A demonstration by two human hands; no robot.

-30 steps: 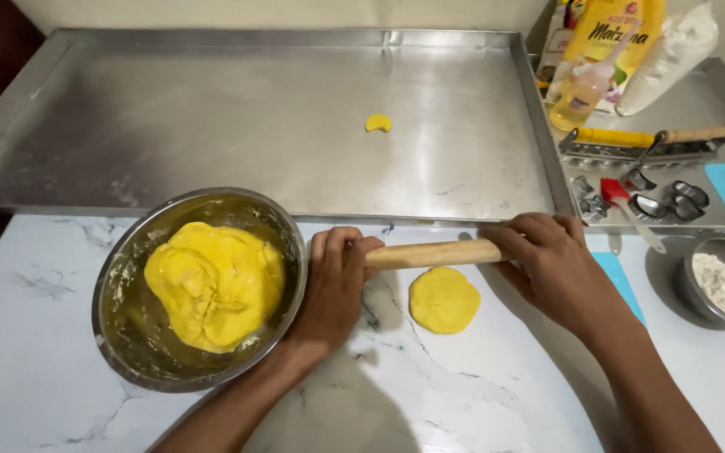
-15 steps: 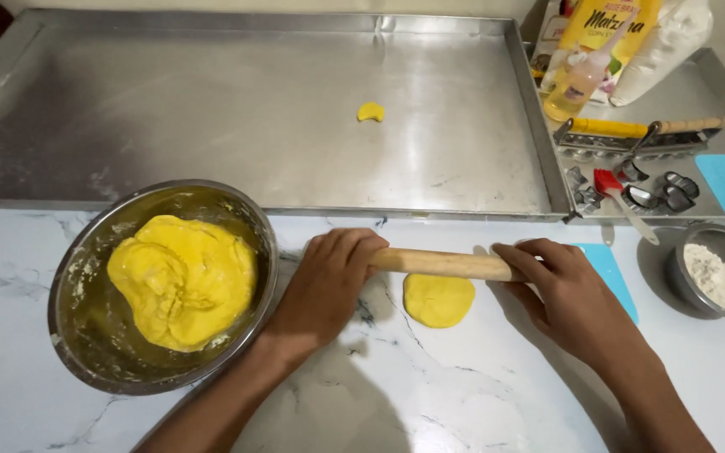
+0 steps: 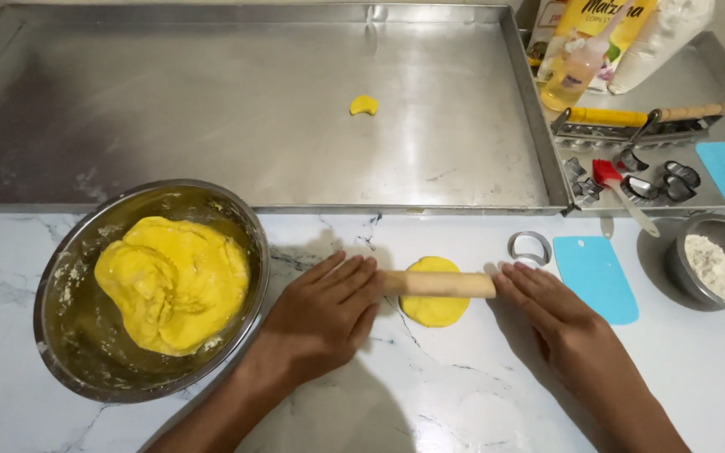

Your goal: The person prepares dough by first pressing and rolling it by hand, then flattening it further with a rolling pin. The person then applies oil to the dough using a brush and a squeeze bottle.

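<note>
While both palms press flat, the head view shows rolling in hand: the left hand (image 3: 320, 323) lies open, fingers stretched over one end of the short pale wooden rolling pin (image 3: 438, 284), and the right hand (image 3: 560, 323) does the same at the other end, fingers extended and gripping nothing, only bearing down. Under the pin's middle sits the small round yellow dough disc (image 3: 434, 304) on the white marble counter (image 3: 430, 394), thick at its six o'clock edge by the look of it. At nine o'clock from the disc, the round steel bowl (image 3: 60, 277) holds the big yellow dough lump (image 3: 174, 281). At two o'clock, a metal ring cutter (image 3: 529, 247) and a light-blue plastic scraper (image 3: 595, 277) lie just beside each other. At twelve, the wide steel baking tray (image 3: 211, 109) carries one small yellow dough piece (image 3: 363, 104). My read: the next move calls for even pressure from both palms.
</note>
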